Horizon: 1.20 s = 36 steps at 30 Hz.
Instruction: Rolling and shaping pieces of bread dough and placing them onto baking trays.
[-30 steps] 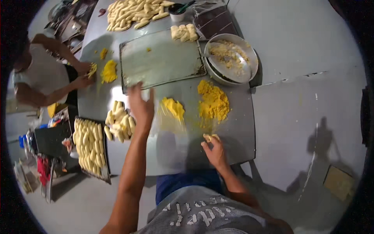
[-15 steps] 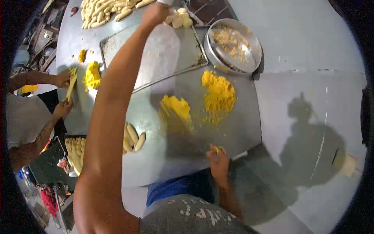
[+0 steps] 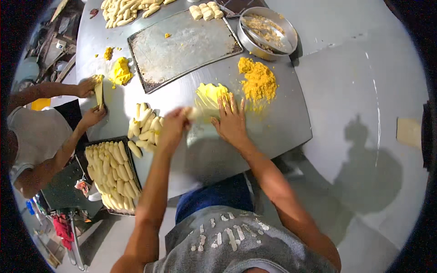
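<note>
My left hand (image 3: 175,127) grips a small pale dough piece (image 3: 191,113), blurred, above the steel table. My right hand (image 3: 230,120) lies with fingers spread at the yellow paste smear (image 3: 207,91), fingertips coated. Crumbly orange-yellow filling (image 3: 257,79) is heaped just right of it. Left of my left hand are loose pale dough rolls (image 3: 145,125). A dark tray of packed rolls (image 3: 111,170) sits at the near left edge. An empty metal baking sheet (image 3: 182,45) lies beyond, with pale dough pieces (image 3: 207,11) behind it.
A co-worker (image 3: 36,136) on the left handles a flat dough strip (image 3: 99,91) beside another yellow paste pile (image 3: 120,70). Round pans with crumbs (image 3: 266,34) stand at the back right. A pile of rolls (image 3: 127,11) lies at the far back. The table's steel edge (image 3: 307,127) curves around me.
My left hand reached to the back dough pieces and has come back toward me with one. My right hand has moved from the near edge up onto the paste smear, fingers spread.
</note>
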{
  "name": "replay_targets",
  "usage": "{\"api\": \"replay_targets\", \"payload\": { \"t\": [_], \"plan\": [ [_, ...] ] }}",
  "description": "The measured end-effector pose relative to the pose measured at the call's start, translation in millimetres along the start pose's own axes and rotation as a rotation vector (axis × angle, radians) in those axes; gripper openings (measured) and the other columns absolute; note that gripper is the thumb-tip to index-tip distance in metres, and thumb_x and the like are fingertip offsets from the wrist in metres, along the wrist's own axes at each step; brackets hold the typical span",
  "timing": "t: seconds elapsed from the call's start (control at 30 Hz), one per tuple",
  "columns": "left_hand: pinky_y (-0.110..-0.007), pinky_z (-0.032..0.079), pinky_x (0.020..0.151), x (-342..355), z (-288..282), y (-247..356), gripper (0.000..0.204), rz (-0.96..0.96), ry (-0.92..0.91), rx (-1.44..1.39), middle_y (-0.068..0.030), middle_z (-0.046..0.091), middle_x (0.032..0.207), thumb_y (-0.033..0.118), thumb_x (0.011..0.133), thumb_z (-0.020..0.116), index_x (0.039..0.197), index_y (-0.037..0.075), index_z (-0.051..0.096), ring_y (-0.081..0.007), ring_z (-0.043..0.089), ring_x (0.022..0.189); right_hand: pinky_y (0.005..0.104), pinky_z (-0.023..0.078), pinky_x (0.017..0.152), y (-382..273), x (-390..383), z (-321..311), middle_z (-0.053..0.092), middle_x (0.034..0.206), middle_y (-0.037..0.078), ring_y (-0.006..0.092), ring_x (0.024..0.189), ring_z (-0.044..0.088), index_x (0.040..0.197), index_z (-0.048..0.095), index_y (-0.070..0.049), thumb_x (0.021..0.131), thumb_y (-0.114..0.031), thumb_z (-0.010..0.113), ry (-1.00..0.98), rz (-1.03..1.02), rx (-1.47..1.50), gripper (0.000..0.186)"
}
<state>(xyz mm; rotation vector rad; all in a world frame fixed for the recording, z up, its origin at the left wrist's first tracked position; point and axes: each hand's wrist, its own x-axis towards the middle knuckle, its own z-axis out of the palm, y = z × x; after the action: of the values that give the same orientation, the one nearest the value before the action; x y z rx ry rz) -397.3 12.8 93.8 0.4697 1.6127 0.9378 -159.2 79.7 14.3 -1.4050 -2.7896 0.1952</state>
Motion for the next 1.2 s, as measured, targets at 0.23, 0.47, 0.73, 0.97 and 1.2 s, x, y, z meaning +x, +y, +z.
{"api": "replay_targets", "payload": {
  "t": [0.23, 0.47, 0.73, 0.97, 1.2],
  "plan": [
    [-0.029, 0.053, 0.067, -19.6, 51.1, -97.2, 0.025, 0.023, -0.204, -0.012, -0.0061, 0.077, 0.086, 0.016, 0.105, 0.072, 0.117, -0.003, 0.083, -0.012, 0.068, 0.073, 0.073, 0.016, 0.133, -3.4, -82.2, -34.3, 0.064, 0.161, 0.018, 0.0443, 0.159, 0.045, 0.165, 0.058, -0.009, 0.115, -0.048, 0.056, -0.005, 0.205, 0.448, 0.063],
    [-0.033, 0.056, 0.063, -0.2, 67.8, -117.6, 0.026, 0.18, -0.19, 0.315, -0.0091, 0.079, 0.079, 0.017, 0.103, 0.072, 0.111, -0.004, 0.084, -0.0145, 0.072, 0.066, 0.0715, 0.014, 0.136, -57.8, -137.8, 22.6, 0.06, 0.165, 0.022, 0.0407, 0.164, 0.041, 0.166, 0.054, -0.003, 0.114, -0.046, 0.057, 0.099, 0.101, 0.219, 0.068],
    [-0.045, 0.063, 0.076, -17.0, 37.3, -118.0, 0.032, 0.269, -0.015, 0.675, -0.022, 0.082, 0.087, 0.026, 0.101, 0.071, 0.11, -0.001, 0.084, -0.0348, 0.082, 0.08, 0.0709, 0.008, 0.138, -99.6, -124.9, 35.5, 0.046, 0.179, 0.016, 0.0372, 0.17, 0.032, 0.17, 0.049, -0.002, 0.115, -0.061, 0.046, -0.001, 0.233, 0.067, 0.08],
    [-0.044, 0.064, 0.079, -13.6, 2.0, -113.8, 0.038, 0.324, 0.038, 0.668, -0.0235, 0.083, 0.092, 0.029, 0.1, 0.073, 0.12, -0.001, 0.083, -0.0365, 0.083, 0.084, 0.0553, 0.016, 0.142, -102.3, -122.7, 29.9, 0.04, 0.179, 0.028, 0.0479, 0.171, 0.025, 0.172, 0.037, 0.009, 0.112, -0.061, 0.053, -0.038, 0.003, 0.217, 0.094],
    [-0.045, 0.063, 0.084, -6.8, 9.2, -130.3, 0.04, 0.326, 0.099, 0.589, -0.0234, 0.084, 0.097, 0.035, 0.102, 0.072, 0.114, -0.001, 0.085, -0.0371, 0.082, 0.088, 0.0596, 0.022, 0.138, -5.2, -133.8, -15.4, 0.059, 0.164, 0.027, 0.0467, 0.158, 0.047, 0.158, 0.062, 0.005, 0.108, -0.052, 0.065, 0.115, 0.259, 0.037, 0.076]
  ]
}}
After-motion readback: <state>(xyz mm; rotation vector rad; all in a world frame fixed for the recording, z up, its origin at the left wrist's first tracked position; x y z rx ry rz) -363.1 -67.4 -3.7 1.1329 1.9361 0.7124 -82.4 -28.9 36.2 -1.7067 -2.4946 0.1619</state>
